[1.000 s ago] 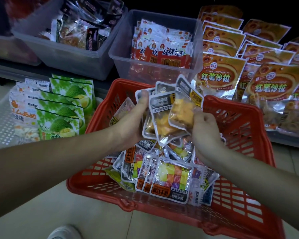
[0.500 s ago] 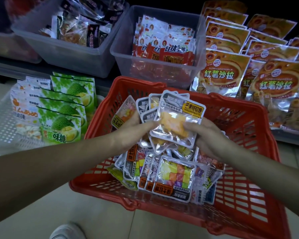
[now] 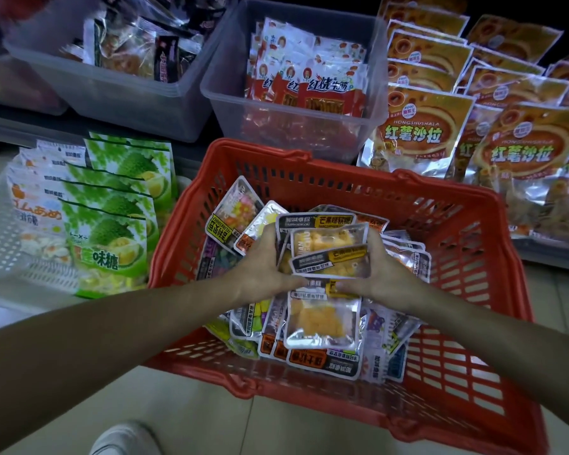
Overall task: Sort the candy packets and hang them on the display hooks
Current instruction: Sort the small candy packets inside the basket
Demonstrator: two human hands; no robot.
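Note:
A red plastic basket [image 3: 467, 290] on the floor holds a heap of small candy packets. Over its middle, my left hand [image 3: 263, 261] and my right hand [image 3: 386, 270] grip a stack of mango candy packets [image 3: 329, 254] from either side, the stack lying flat with yellow candy showing through clear windows. One more mango packet [image 3: 322, 320] lies just below the stack on the heap. Packets of multicoloured candy [image 3: 234, 208] lean against the basket's left wall. No display hooks are in view.
Green durian candy bags [image 3: 112, 224] stand in a white tray [image 3: 0, 244] to the left. Two clear bins [image 3: 230, 100] of snack packs sit behind the basket. Orange sweet-potato bags [image 3: 513, 149] are stacked at the right. A white shoe [image 3: 122, 438] shows at the bottom.
Both hands have lowered the stack of mango packets from upright to flat and drawn it closer to the heap. The view has moved nearer to the basket.

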